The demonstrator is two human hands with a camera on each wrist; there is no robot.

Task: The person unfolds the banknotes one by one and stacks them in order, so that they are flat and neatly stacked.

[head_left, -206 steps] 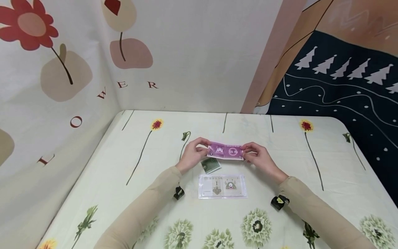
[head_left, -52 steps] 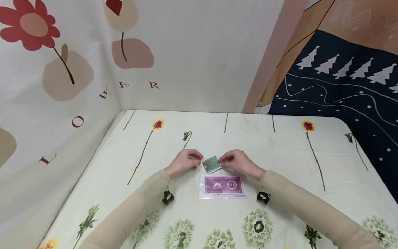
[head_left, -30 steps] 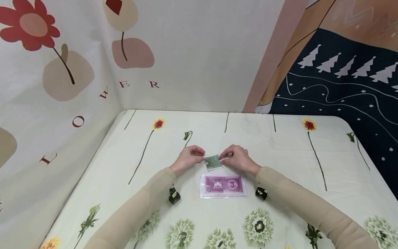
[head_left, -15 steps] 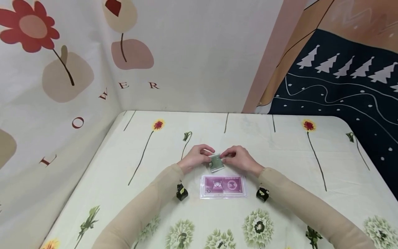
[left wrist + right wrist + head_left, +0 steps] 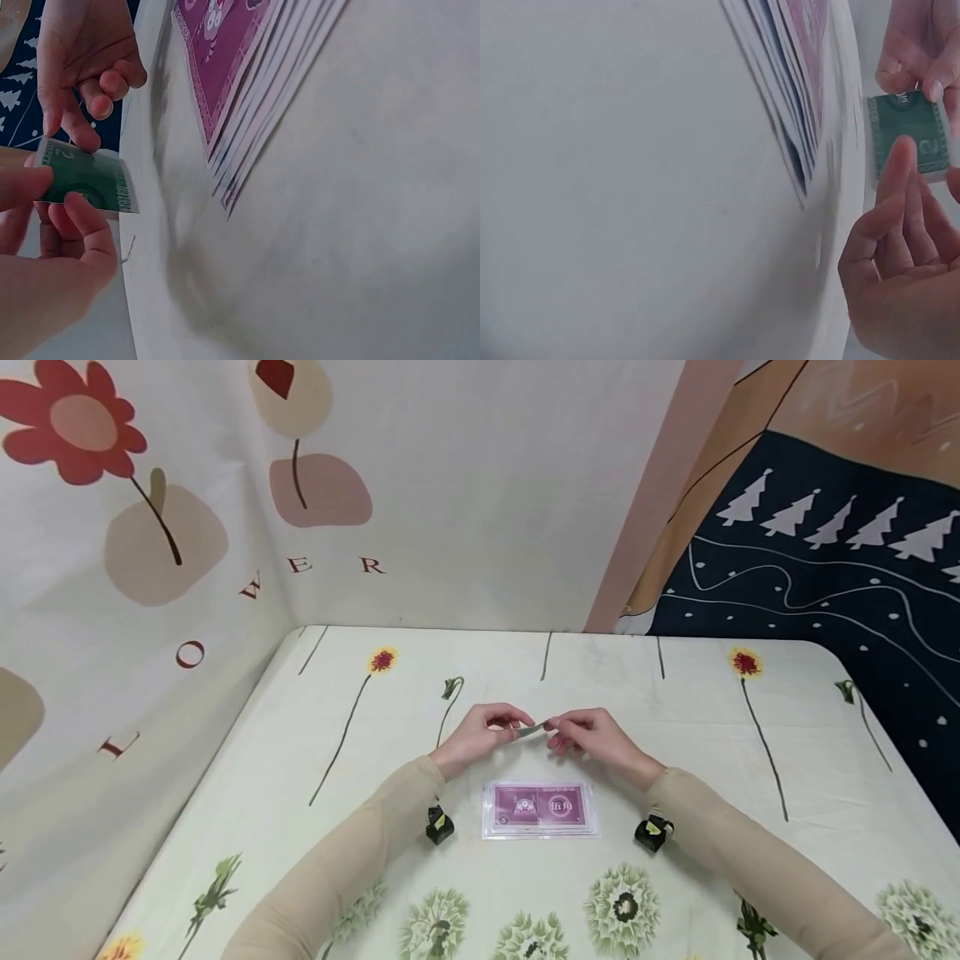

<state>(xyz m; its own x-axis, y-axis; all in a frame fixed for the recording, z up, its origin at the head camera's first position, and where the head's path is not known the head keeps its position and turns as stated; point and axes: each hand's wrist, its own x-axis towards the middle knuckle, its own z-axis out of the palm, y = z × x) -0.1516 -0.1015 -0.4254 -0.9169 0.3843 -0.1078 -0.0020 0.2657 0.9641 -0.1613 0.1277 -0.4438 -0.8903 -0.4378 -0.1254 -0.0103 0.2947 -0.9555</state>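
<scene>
A small green folded banknote (image 5: 531, 730) is raised above the table between my two hands, almost edge-on in the head view. My left hand (image 5: 480, 737) pinches its left end between thumb and fingers. The fingertips of my right hand (image 5: 600, 742) pinch the other end. The left wrist view shows a "2" printed on the green banknote (image 5: 84, 178); the right wrist view shows its green face (image 5: 900, 124) with a fingertip across it. Nearer to me, a purple banknote (image 5: 538, 805) lies face up on a stack of notes in clear sleeves.
The notes' edges (image 5: 259, 112) fan out slightly under the purple one. A white tablecloth (image 5: 360, 860) printed with flowers covers the table. A pale curtain (image 5: 465, 527) hangs behind it, with a dark tree-patterned cloth (image 5: 810, 577) at the right.
Earlier both hands held the purple banknote, which now lies on the stack. The green note has since been picked up from the table, raised and tilted edge-on.
</scene>
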